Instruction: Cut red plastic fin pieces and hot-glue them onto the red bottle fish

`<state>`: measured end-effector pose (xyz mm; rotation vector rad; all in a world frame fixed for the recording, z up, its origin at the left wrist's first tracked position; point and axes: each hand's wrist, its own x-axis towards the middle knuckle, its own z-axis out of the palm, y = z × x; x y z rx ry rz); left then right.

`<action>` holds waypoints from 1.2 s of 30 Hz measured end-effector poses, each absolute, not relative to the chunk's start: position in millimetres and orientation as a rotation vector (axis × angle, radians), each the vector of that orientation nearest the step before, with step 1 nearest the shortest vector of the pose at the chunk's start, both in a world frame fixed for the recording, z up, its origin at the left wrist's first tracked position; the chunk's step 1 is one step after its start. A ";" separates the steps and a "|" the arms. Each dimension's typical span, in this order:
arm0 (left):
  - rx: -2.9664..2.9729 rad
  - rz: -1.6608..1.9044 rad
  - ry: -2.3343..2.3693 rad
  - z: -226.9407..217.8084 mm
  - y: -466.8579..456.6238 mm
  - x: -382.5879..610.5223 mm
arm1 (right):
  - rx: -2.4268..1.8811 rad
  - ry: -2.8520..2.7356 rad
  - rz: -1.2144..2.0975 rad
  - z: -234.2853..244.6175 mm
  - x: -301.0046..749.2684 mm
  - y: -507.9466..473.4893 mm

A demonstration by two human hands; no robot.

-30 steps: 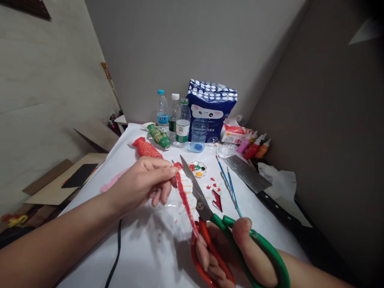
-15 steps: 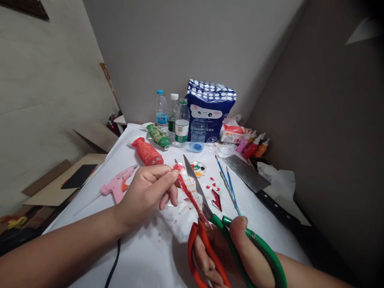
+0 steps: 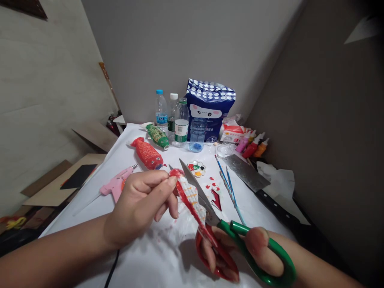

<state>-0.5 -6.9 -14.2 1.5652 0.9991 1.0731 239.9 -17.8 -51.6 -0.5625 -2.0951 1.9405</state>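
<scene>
That red-and-white painted plastic strip (image 3: 189,199) we're trimming looks thin, light and floppy, so we pinch its top end with our left hand (image 3: 141,202), just above the white table (image 3: 156,260). Our right hand (image 3: 240,252) grips the scissors (image 3: 228,236), blades alongside it. Glue gun (image 3: 115,185) sits nearby.

The painted plastic strip (image 3: 192,200) is long and narrow, clear with a red edge and orange and white marks, and slants down to the right above the tabletop (image 3: 150,256). Its upper end is pinched in the left hand (image 3: 144,204). The scissors (image 3: 228,236), with one green and one red handle loop, sit in the right hand (image 3: 240,256); their steel blades lie against the strip's right edge, tips pointing up and left.
</scene>
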 end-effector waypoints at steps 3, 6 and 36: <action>1.563 1.081 0.961 -14.8 -7.5 -0.2 | -0.505 -2.160 1.837 -46.5 243.1 -15.8; 1.541 1.085 0.940 -16.3 -7.1 0.3 | -0.492 -2.204 1.847 -43.7 244.7 -16.2; 1.558 1.015 1.044 -26.1 1.3 2.7 | -0.610 -2.096 1.877 -49.4 241.4 -16.0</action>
